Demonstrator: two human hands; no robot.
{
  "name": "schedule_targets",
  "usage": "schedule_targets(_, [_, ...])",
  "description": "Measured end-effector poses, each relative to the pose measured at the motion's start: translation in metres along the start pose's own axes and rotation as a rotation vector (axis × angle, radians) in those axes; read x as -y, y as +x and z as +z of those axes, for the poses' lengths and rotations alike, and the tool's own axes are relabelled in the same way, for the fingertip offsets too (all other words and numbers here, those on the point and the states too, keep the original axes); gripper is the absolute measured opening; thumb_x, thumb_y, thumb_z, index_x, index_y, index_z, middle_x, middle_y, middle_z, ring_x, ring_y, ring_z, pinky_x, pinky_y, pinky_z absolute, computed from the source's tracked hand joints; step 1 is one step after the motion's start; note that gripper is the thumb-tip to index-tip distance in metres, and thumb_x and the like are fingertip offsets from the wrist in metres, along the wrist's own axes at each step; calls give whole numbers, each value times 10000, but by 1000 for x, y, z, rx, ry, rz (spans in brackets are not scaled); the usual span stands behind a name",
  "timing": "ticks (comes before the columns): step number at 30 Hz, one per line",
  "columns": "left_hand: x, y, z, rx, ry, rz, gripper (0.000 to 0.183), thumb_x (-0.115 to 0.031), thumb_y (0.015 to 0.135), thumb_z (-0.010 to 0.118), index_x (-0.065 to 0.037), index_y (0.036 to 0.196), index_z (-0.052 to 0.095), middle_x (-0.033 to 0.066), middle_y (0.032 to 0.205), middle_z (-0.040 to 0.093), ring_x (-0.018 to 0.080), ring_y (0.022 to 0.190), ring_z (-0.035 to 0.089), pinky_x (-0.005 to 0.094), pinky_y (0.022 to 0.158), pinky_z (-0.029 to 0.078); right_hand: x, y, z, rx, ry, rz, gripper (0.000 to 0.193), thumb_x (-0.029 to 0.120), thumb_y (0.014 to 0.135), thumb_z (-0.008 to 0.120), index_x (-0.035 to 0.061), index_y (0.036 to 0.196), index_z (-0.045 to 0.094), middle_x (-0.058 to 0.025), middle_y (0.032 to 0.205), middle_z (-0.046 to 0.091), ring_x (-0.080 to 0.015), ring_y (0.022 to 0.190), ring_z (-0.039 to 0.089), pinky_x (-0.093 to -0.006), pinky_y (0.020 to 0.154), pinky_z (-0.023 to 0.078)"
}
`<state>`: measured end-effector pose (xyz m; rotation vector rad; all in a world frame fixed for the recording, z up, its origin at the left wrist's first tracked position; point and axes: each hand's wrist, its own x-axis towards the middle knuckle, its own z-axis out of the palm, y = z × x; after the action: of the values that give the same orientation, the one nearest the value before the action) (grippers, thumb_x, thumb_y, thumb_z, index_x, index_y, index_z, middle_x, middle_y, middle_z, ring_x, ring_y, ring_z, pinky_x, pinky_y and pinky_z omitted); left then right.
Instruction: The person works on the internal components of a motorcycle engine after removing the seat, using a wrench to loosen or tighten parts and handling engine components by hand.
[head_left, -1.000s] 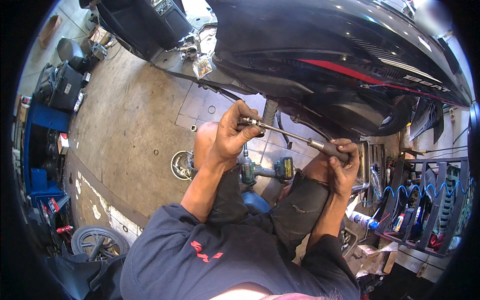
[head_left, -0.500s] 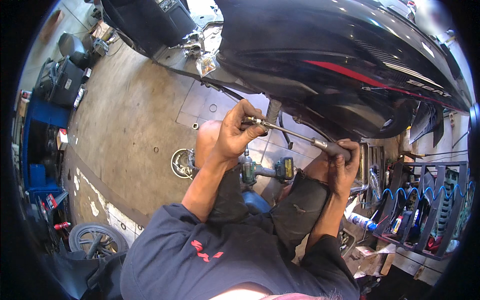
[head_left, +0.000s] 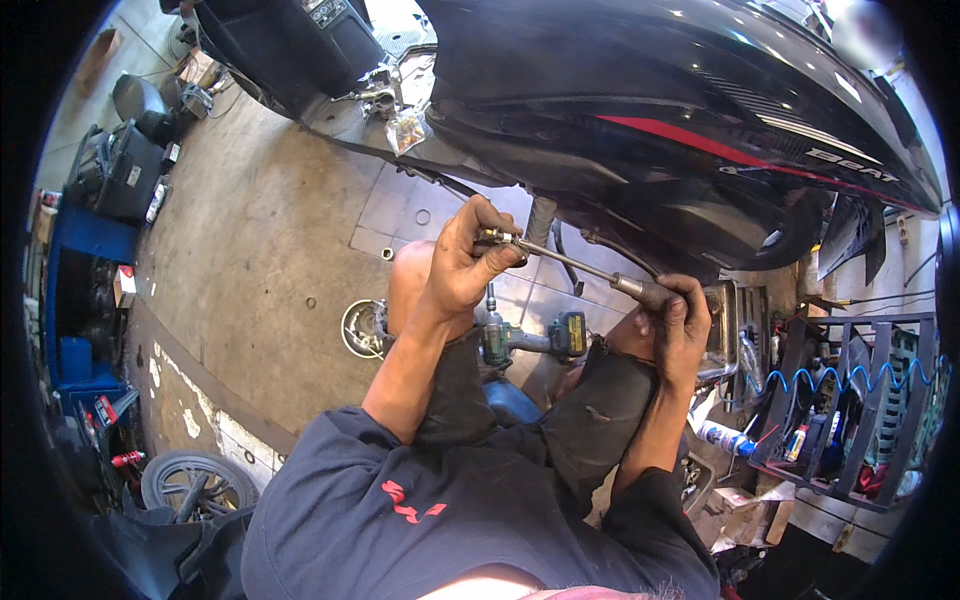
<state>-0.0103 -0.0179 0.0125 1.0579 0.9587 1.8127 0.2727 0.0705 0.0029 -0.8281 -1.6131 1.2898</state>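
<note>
My left hand (head_left: pixel 465 262) is closed, pinching a small silver and brass-coloured metal fitting (head_left: pixel 499 237) between thumb and fingers. My fingers cover part of it, so its exact kind cannot be made out. A screwdriver (head_left: pixel 625 284) with a long thin shaft and a grey handle lies across the gap between my hands. Its tip end meets the fitting at my left thumb. Around the handle's far end, the fingers of my right hand (head_left: pixel 683 325) are curled. Both hands are above my knees, in front of the black scooter (head_left: pixel 560 150).
On the scooter's footboard rest metal parts (head_left: pixel 378 100) and a clear plastic bag (head_left: pixel 406 132). A cordless impact wrench (head_left: pixel 530 341) stands between my legs. A round bowl (head_left: pixel 364 328) is beside my left leg. To the right is a dark tool rack (head_left: pixel 850 400) with a spray can (head_left: pixel 724 438) nearby.
The fingers of my right hand have shifted on the screwdriver handle, and the handle has moved slightly left. My left hand keeps its pinch on the fitting, which shows a little more.
</note>
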Motion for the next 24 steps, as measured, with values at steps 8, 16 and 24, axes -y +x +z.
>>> schedule_targets(8, [-2, 2, 1, 20, 24, -1, 289, -172, 845, 739, -23, 924, 504, 52, 842, 580, 84, 777, 553, 223, 694, 471, -1, 5, 8, -33, 112, -290, 335, 202, 772, 808, 50, 882, 531, -92, 1004, 560, -215, 990, 557, -353, 886, 444])
schedule_targets(16, [8, -3, 2, 27, 14, -9, 279, -153, 841, 739, -33, 914, 498, 44, 825, 569, 85, 769, 549, 216, 700, 462, 26, 9, 20, -20, 575, -27, 523, 424, 883, 674, 8, 1119, 462, -156, 1012, 575, -216, 855, 598, -317, 748, 513])
schedule_targets(24, [-5, -1, 7, -50, 35, -7, 274, -148, 844, 737, -38, 907, 494, 41, 809, 565, 78, 772, 549, 206, 668, 456, 1, 3, 4, -36, 166, -127, 437, 311, 830, 759, 19, 1028, 501, -115, 997, 569, -190, 891, 578, -281, 757, 470])
